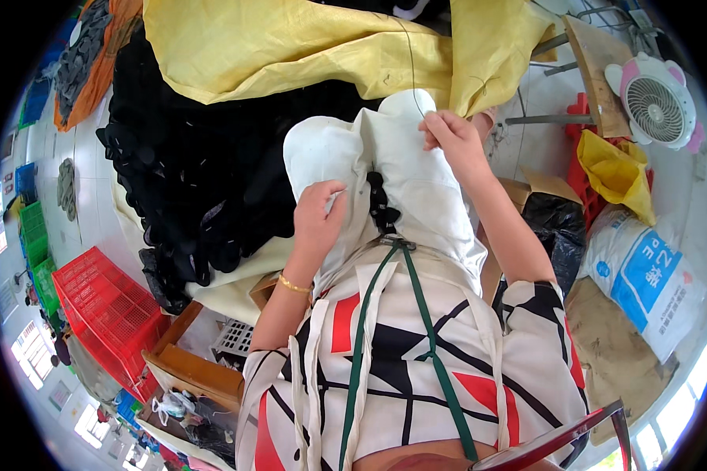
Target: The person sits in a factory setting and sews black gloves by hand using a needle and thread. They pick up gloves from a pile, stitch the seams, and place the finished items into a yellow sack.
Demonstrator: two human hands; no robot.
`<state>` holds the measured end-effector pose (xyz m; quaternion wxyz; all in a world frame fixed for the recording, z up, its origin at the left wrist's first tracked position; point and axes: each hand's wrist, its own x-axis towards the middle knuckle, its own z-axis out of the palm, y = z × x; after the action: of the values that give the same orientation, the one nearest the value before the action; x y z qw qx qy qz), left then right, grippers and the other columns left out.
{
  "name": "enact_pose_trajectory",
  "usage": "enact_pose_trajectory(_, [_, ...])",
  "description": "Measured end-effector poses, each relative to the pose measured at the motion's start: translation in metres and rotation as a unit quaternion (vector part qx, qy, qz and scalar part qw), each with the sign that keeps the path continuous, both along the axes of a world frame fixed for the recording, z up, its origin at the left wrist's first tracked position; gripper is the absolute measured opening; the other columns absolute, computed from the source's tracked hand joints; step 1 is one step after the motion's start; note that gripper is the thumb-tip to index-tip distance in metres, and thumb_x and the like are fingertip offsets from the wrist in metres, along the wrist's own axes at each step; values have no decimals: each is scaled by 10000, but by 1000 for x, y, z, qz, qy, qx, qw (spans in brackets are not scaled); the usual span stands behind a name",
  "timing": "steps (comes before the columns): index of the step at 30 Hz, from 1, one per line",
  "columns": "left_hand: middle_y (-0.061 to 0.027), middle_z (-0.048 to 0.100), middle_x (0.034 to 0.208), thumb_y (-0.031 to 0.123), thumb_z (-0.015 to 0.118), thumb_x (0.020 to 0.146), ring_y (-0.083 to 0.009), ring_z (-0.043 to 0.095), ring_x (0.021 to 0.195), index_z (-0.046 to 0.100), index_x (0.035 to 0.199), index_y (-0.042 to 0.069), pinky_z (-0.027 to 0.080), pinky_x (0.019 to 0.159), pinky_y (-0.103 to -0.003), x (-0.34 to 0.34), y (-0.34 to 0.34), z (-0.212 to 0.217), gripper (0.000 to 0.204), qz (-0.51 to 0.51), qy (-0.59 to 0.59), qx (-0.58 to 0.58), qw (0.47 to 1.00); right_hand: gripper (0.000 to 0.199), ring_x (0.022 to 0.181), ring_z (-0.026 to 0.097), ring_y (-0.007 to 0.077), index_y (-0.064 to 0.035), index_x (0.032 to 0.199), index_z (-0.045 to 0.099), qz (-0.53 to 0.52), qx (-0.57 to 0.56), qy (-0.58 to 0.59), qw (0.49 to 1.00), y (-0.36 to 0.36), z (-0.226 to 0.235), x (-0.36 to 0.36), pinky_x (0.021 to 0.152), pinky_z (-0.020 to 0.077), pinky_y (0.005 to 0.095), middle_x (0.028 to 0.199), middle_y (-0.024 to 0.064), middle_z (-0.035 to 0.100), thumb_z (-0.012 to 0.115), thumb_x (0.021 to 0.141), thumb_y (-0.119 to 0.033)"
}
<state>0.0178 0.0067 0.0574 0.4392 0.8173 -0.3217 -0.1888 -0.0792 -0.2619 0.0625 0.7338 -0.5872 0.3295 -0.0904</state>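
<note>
A white cloth (416, 169) covers my lap and knees. Over my right knee, my right hand (454, 143) is closed in a pinch on a thin dark string (412, 59). This string runs up from my fingers onto a large yellow woven sack (291, 51) beyond my knees. My left hand (320, 213) rests close to the cloth by my left knee, its fingers curled together; whatever they hold, if anything, is too small to make out. Small black pieces (381, 206) lie in the fold between my legs.
A big heap of black pieces (204, 165) spreads at the left. Red plastic crates (106, 314) and a wooden drawer (196, 373) stand at the lower left. On the right are a pink-and-white fan (656, 106), a yellow bag (617, 173), a white-and-blue sack (644, 279) and a black-lined box (554, 228).
</note>
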Motion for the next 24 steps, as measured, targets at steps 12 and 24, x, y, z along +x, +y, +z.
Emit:
enact_pose_trajectory(12, [-138, 580, 988, 132, 652, 848, -356, 618, 848, 560, 936, 38, 512, 718, -456, -5, -68, -39, 158, -186, -146, 248, 940, 104, 784, 554, 48, -20, 1008, 644, 15, 1, 18, 1000, 36, -7, -51, 742, 462, 208, 871, -32, 610, 621, 966, -113])
enact_pose_trajectory(24, [-54, 608, 815, 72, 572, 963, -108, 626, 640, 491, 972, 27, 508, 562, -241, 14, -31, 3, 93, 67, 302, -66, 949, 176, 817, 535, 54, 9, 1072, 635, 121, -87, 22, 989, 69, 20, -29, 759, 460, 213, 913, -15, 610, 639, 958, -124])
